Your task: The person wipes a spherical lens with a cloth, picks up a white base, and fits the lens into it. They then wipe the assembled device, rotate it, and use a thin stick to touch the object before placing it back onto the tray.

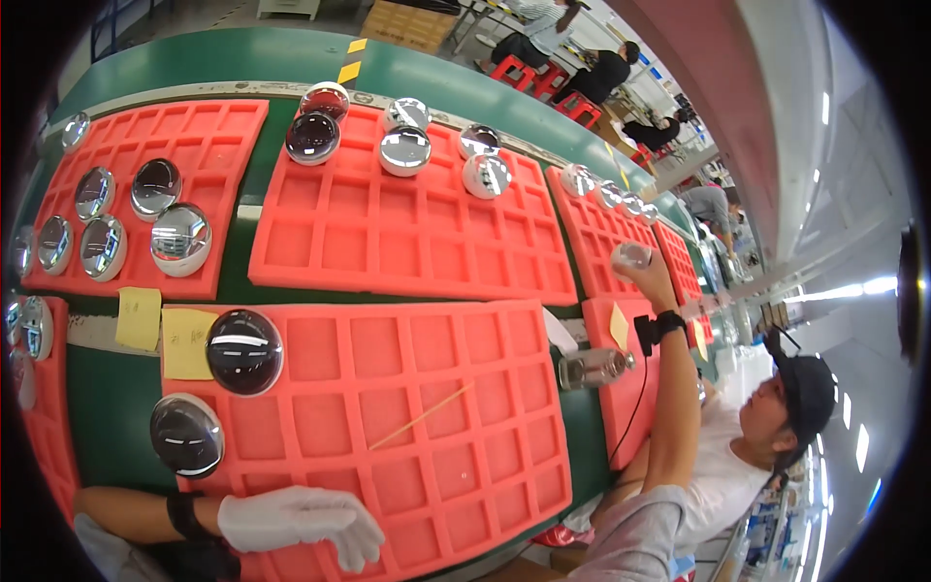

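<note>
My left hand (305, 524), in a white glove, rests over the near edge of a red foam tray (398, 312). Its fingers are stretched and bent slightly down, with nothing in them. Up and away to the right reaches my right hand (656, 278), bare, with a black band at the wrist. Its fingers close round a small rounded, glassy piece (632, 255) above the right-hand trays. On the near tray stand two dark, shiny domes (244, 351) (186, 435) at the left, and a thin wooden stick (422, 417) lies slanted across the compartments.
A clear glass bottle (593, 369) lies between trays. Further red trays (417, 233) (145, 126) carry several mirrored domes (181, 239). Yellow notes (139, 318) lie by the near tray. A co-worker in a black cap (805, 388) is close on the right; a cable (635, 412) hangs beside my right arm.
</note>
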`<state>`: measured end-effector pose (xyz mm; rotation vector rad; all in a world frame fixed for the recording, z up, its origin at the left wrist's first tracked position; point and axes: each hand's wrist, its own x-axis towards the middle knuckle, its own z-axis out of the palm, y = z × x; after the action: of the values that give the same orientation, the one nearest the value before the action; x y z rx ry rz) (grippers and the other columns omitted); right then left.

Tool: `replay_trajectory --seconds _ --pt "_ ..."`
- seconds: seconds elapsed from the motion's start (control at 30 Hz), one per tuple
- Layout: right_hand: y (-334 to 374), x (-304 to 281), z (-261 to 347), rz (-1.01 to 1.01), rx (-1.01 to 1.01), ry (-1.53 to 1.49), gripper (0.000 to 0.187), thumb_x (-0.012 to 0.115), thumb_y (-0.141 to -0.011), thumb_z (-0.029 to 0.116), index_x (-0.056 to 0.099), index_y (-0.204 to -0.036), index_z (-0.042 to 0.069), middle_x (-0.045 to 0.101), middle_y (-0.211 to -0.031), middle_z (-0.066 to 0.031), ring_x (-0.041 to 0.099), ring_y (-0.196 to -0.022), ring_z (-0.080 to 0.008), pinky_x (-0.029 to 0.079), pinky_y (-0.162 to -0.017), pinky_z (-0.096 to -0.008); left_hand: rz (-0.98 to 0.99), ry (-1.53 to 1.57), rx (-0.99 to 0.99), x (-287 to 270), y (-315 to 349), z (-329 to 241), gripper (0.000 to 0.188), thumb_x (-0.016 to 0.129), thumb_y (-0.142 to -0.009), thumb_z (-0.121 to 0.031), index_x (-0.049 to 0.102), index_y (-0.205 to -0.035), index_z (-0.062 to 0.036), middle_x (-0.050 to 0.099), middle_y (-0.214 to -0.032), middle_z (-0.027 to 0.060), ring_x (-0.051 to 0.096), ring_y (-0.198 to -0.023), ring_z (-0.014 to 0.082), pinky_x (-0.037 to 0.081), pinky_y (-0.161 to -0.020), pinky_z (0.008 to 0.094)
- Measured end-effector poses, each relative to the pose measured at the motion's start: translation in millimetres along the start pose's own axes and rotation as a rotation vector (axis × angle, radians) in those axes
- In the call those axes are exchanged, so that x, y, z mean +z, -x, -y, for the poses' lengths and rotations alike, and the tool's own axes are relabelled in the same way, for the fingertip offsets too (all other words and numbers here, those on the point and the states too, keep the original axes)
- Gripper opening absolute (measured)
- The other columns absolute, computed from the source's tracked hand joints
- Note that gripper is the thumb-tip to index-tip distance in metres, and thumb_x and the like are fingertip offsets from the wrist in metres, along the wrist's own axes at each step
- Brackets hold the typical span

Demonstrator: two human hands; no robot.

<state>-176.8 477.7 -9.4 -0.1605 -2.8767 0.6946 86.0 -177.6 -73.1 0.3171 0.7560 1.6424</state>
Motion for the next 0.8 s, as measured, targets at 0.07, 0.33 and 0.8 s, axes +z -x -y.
replay_trajectory --seconds 0.07,0.33,0.8 --pt "-2.2 26.7 -6.3 0.022 0.017 -0.055 0.064 0.089 -0.073 0.027 0.063 -0.126 0.001 0.071 -0.114 -0.0092 0.069 -0.1 -0.019 0.054 -0.088 -0.0328 0.005 0.047 -0.046 -5.7 -3.3 3.2 0.044 0.039 -0.113 -0.029 0.054 -0.134 0.0059 0.066 -0.125 0.0161 0.067 -0.109 0.0251 0.05 -0.1 0.0381" --pt "7.5 30.1 -15.5 0.06 0.035 0.004 0.068 0.09 -0.071 0.03 0.061 -0.123 -0.002 0.07 -0.115 -0.012 0.069 -0.103 -0.0216 0.055 -0.089 -0.0367 0.039 0.098 -0.125 -8.5 -9.3 10.9 0.041 0.038 -0.113 -0.029 0.057 -0.132 0.0018 0.065 -0.122 0.0101 0.065 -0.106 0.0188 0.05 -0.098 0.0337" --pt "16.0 -58.9 61.7 -0.087 0.007 0.004 0.025 0.076 -0.092 0.021 0.068 -0.101 -0.001 0.07 -0.09 -0.0058 0.063 -0.08 -0.0098 0.049 -0.065 -0.0254 -0.018 -0.123 0.06 6.4 -9.1 0.5 0.038 0.042 -0.112 -0.03 0.06 -0.122 0.0022 0.068 -0.114 0.0119 0.068 -0.1 0.0208 0.054 -0.092 0.0347"
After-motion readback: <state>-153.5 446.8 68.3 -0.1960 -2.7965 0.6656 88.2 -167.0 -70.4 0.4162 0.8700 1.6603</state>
